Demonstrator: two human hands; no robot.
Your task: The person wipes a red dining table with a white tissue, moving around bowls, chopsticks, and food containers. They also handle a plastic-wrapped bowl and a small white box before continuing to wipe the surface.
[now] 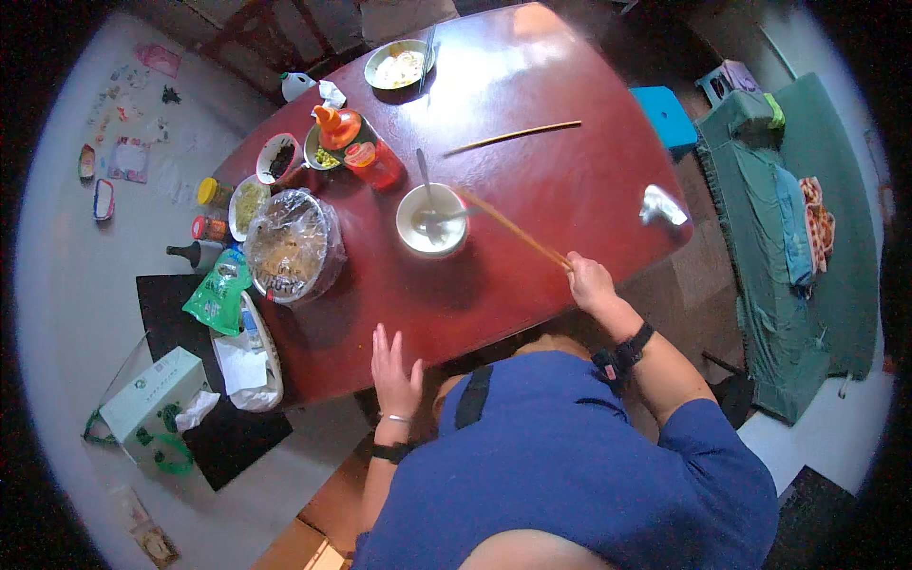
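Observation:
My right hand (pixel 591 283) grips the near end of a long, slim wooden stick (pixel 519 231), like a chopstick. Its far end reaches toward the back right rim of a white bowl (pixel 432 246); whether it touches the rim I cannot tell. Inside the bowl is something pale and watery, and a metal spoon handle (pixel 423 167) rises from its back. Another slim wooden stick (pixel 513 137) lies farther back on the red table (pixel 385 285). Over the table's near edge, my left hand (pixel 395 374) is held with its fingers extended and nothing in it.
Left of the bowl stand a plastic-covered basin (pixel 291 246), a red-lidded jar (pixel 374 167) and a bowl with dark contents (pixel 280 160). A plate of food with chopsticks (pixel 399 68) sits at the back. Crumpled wrapping (pixel 662 206) lies near the right corner, beyond it a blue stool (pixel 664 117).

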